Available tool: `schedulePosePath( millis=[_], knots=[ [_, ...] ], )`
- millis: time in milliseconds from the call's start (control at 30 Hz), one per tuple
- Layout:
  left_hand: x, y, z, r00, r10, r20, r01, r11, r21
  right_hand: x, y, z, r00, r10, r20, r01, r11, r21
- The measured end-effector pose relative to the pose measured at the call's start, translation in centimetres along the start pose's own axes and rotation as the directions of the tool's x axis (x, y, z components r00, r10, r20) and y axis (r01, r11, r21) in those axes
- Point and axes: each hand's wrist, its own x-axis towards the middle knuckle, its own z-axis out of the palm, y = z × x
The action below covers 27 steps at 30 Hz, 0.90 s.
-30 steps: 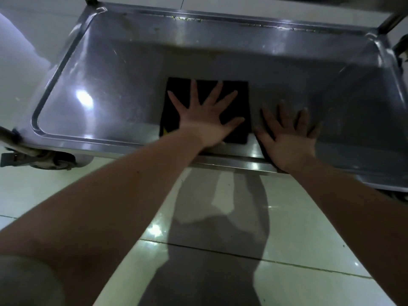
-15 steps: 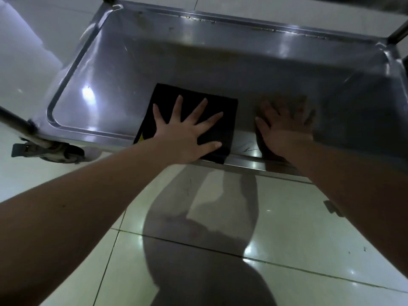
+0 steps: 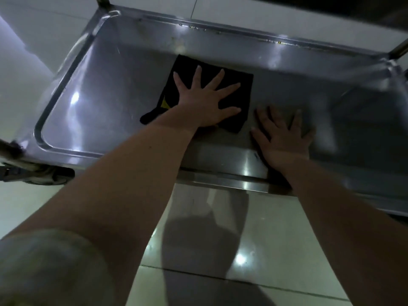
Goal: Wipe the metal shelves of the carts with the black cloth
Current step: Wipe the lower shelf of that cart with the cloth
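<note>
The low metal shelf (image 3: pixel 106 102) of a cart fills the upper half of the view. A black cloth (image 3: pixel 242 89) with a small yellow mark lies flat on it, left of centre. My left hand (image 3: pixel 203 102) presses down on the cloth with fingers spread straight. To its right my right hand (image 3: pixel 284 135) rests flat on the bare metal near the shelf's front rim, fingers straight and apart, touching no cloth.
The shelf has a raised rim (image 3: pixel 220 180) all round and upright posts at the back corners (image 3: pixel 102 1). A caster wheel (image 3: pixel 44 175) sits under the front left corner. Glossy floor tiles (image 3: pixel 209 228) lie below, and a darker upper shelf edge (image 3: pixel 353 12) overhangs top right.
My left hand has slid the cloth away from the front rim toward the middle of the shelf. The right hand has stayed flat on the metal beside it.
</note>
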Motion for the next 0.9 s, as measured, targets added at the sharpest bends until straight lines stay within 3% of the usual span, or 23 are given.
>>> schedulePosePath(
  millis=[233,433,567,900],
  knots=[
    [1.4,0.7,-0.4,1.000,-0.025,0.000,0.025,0.999,-0.025,0.5,0.4,-0.5,1.000,-0.004,0.011,0.004,1.000,0.015],
    [-8.7,-0.2,1.6,0.994,-0.026,0.106,0.027,1.000,-0.011,0.2,0.3,-0.3,1.000,0.003,0.000,-0.003,0.999,0.044],
    [-15.0,-1.5,3.0,0.997,-0.043,0.060,0.041,0.999,0.035,0.1,0.1,-0.2,1.000,-0.002,-0.013,0.003,0.999,0.041],
    [0.8,0.2,-0.1,0.996,-0.075,0.056,0.076,0.997,-0.013,0.3,0.1,0.0,1.000,0.006,-0.007,-0.006,1.000,0.011]
  ],
)
